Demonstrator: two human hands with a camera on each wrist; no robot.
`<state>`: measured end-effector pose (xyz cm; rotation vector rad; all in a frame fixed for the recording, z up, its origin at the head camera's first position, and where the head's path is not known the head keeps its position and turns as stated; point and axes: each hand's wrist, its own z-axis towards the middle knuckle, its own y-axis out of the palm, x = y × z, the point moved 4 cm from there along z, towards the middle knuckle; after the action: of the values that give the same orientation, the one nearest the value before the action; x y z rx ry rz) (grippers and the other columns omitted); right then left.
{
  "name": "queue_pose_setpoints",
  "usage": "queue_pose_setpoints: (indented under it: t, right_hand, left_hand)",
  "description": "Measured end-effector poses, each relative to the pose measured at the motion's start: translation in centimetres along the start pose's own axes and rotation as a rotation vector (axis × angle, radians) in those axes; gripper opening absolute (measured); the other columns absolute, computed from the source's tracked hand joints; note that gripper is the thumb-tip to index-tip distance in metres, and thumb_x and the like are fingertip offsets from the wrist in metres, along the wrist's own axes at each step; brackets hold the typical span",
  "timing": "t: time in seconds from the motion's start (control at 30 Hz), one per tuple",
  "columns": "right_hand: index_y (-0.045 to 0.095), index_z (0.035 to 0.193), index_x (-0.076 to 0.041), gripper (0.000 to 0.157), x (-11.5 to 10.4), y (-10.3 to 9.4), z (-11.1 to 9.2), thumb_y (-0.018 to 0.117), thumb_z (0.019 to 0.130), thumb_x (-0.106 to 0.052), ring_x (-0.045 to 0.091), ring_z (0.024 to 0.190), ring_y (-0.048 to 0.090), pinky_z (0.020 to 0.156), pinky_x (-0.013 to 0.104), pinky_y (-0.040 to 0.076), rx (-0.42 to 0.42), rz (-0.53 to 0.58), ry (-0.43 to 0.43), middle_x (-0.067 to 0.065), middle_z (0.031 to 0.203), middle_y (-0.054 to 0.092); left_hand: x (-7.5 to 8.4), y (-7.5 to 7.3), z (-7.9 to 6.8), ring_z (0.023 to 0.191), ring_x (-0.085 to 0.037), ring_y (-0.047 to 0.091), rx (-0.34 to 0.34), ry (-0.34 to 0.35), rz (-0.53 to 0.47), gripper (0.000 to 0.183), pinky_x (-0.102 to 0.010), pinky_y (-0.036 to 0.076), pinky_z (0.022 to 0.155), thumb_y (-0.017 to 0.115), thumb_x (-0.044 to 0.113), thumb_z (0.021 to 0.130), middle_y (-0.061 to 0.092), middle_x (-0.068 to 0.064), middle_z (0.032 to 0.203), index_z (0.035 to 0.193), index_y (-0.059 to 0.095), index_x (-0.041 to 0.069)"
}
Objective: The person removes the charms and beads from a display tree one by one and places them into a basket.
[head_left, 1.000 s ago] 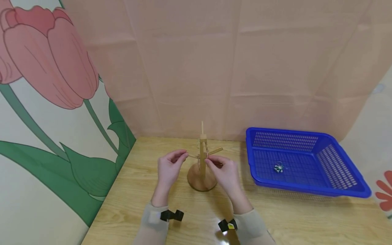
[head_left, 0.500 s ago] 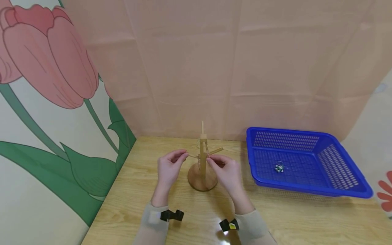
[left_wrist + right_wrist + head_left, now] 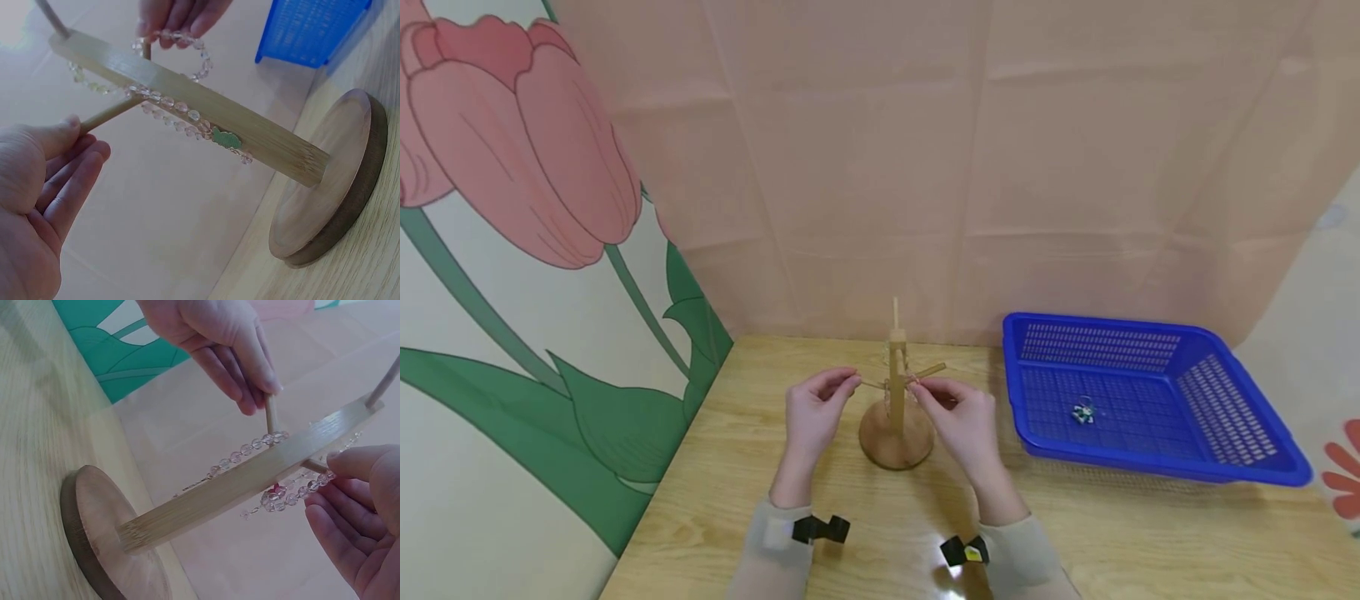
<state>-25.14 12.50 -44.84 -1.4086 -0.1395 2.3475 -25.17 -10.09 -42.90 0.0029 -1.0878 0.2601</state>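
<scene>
A wooden stand [image 3: 897,400] with a round base and several pegs stands upright on the table. My left hand [image 3: 814,410] pinches the tip of its left peg [image 3: 109,116]. A clear pinkish bead bracelet [image 3: 165,102] with a green charm [image 3: 226,139] hangs from that peg, against the post. To the right of the post, my right hand [image 3: 958,412] pinches a second clear bead bracelet [image 3: 312,486], which loops around the right peg [image 3: 314,465]. A small red piece [image 3: 275,487] shows among its beads. Yellowish beads [image 3: 90,84] show behind the post.
At the right of the table stands a blue plastic basket [image 3: 1105,452]. Inside lies a small green-and-white thing with a thin ring [image 3: 1083,412], too small to identify. A pink cloth [image 3: 865,167] hangs behind the table [image 3: 715,500], and a tulip-printed wall [image 3: 527,142] is on the left.
My right hand has shifted slightly to the right, away from the post, with the bracelet in its fingers. The left hand has stayed on the left peg.
</scene>
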Motion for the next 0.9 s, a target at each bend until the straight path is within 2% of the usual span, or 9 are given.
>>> queue_pose_setpoints:
  t: [0.13, 0.37, 0.67, 0.83, 0.9]
  right_hand:
    - [0.085, 0.096, -0.005, 0.01, 0.1, -0.3, 0.0, 0.089, 0.091, -0.014, 0.018, 0.075, 0.076, 0.065, 0.016, 0.059, 0.008, -0.005, 0.008, 0.005, 0.088, 0.081]
    - [0.085, 0.096, -0.005, 0.011, 0.2, -1.0, 0.2, 0.089, 0.091, -0.014, 0.015, 0.074, 0.076, 0.065, 0.016, 0.059, 0.042, -0.004, 0.012, 0.005, 0.088, 0.081]
    - [0.085, 0.096, -0.006, 0.013, 0.1, -1.9, 0.4, 0.089, 0.091, -0.017, 0.014, 0.074, 0.076, 0.062, 0.015, 0.059, 0.072, -0.042, 0.022, 0.004, 0.088, 0.081]
    - [0.085, 0.097, -0.005, 0.013, 0.2, -2.2, 0.5, 0.09, 0.091, -0.016, 0.015, 0.073, 0.077, 0.062, 0.015, 0.059, 0.083, -0.019, 0.022, 0.005, 0.088, 0.081]
    - [0.085, 0.097, -0.005, 0.012, 0.3, -2.2, 0.5, 0.09, 0.091, -0.013, 0.015, 0.074, 0.077, 0.063, 0.015, 0.059, 0.088, 0.001, 0.015, 0.006, 0.088, 0.081]
  left_hand:
    - [0.0, 0.0, -0.1, 0.081, -0.037, 0.077, 0.003, 0.002, 0.001, 0.008, -0.015, 0.058, 0.071, 0.079, -0.006, 0.094, 0.08, -0.017, 0.093, 0.101, 0.081, -0.006]
    - [-0.1, 0.0, -0.1, 0.079, -0.015, 0.076, 0.004, -0.012, 0.005, 0.009, -0.016, 0.059, 0.072, 0.079, -0.004, 0.094, 0.08, -0.016, 0.093, 0.102, 0.081, -0.007]
    - [-0.2, 0.0, -0.1, 0.079, -0.019, 0.077, 0.001, -0.016, -0.003, 0.008, -0.017, 0.059, 0.072, 0.079, -0.004, 0.095, 0.08, -0.016, 0.093, 0.102, 0.081, -0.006]
    - [-0.1, 0.0, -0.1, 0.079, -0.018, 0.076, -0.003, -0.007, -0.005, 0.009, -0.017, 0.059, 0.071, 0.079, -0.006, 0.094, 0.08, -0.017, 0.092, 0.103, 0.08, -0.009]
    - [-0.6, 0.0, 0.0, 0.078, -0.017, 0.076, -0.004, -0.007, -0.006, 0.009, -0.016, 0.059, 0.071, 0.079, -0.006, 0.094, 0.08, -0.017, 0.092, 0.102, 0.08, -0.01]
